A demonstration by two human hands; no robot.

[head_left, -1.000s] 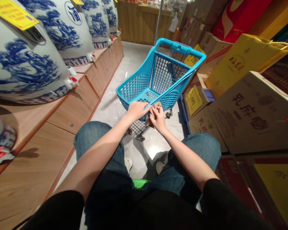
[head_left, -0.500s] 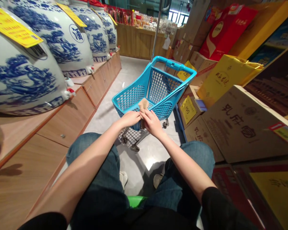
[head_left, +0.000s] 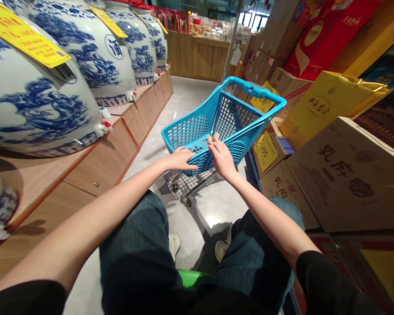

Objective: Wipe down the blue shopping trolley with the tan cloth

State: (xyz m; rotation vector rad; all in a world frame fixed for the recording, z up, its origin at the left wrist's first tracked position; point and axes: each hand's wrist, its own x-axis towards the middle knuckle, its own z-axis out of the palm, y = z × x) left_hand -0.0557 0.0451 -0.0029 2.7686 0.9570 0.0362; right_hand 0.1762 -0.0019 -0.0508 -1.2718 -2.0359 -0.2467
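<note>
My right hand is closed around a tan cloth, and only a small bit of it shows past the fingers. It is over the near side of a blue plastic shopping cart. My left hand holds nothing, its fingers stretched out and apart. It lies in front of the cart's near left rim; whether it touches the plastic I cannot tell. The two hands are apart, the right one a little farther to the right. The cart stands on wheels on the floor between my knees and the far counter.
Large blue-and-white porcelain jars with red taps line a wooden cabinet on the left. Stacked cardboard boxes, a yellow bag and a red box crowd the right. A wooden counter with packaged goods stands behind.
My hands, together on the cloth before, have separated. The left has let go and spread its fingers; the right has moved right with the cloth bunched in it. The view has shifted slightly left.
</note>
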